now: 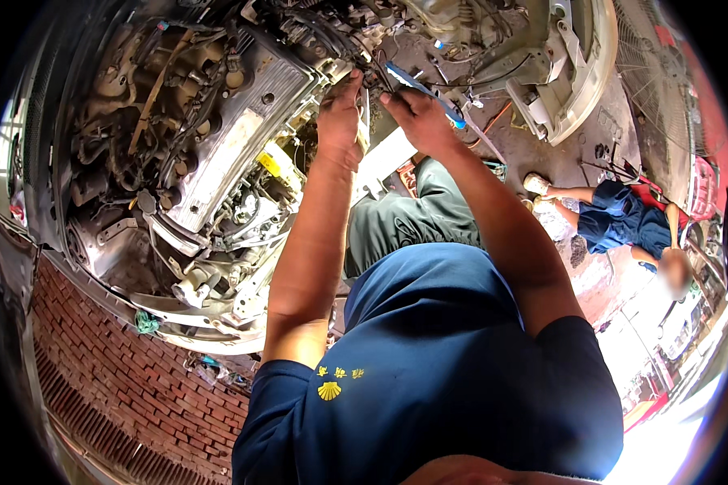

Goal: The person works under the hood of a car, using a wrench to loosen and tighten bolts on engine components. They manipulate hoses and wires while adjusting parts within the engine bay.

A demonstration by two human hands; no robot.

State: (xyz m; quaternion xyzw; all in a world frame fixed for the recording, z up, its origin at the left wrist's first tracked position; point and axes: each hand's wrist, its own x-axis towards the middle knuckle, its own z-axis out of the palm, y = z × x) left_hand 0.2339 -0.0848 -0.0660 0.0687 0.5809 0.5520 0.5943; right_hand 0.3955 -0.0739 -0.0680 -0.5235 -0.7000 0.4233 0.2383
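Observation:
My left hand (340, 121) reaches to the front edge of an open engine bay, its fingers curled around something too small to make out. Close by on the right, my right hand (421, 121) is closed too, its fingers bent toward the left hand. Whatever it grips is hidden. A long blue piece with a pale edge (423, 90) slants past the knuckles of the right hand; whether it is held cannot be told. Left of my hands lies a ribbed silver metal cover (255, 113) among hoses and engine parts (133, 121).
A yellow part (273, 165) sits by my left forearm. Pale curved bodywork (586, 77) stands at the upper right, near a large fan (655, 81). Another person (635, 217) in dark blue is low down on the right. Brick paving (137, 364) spreads at the lower left.

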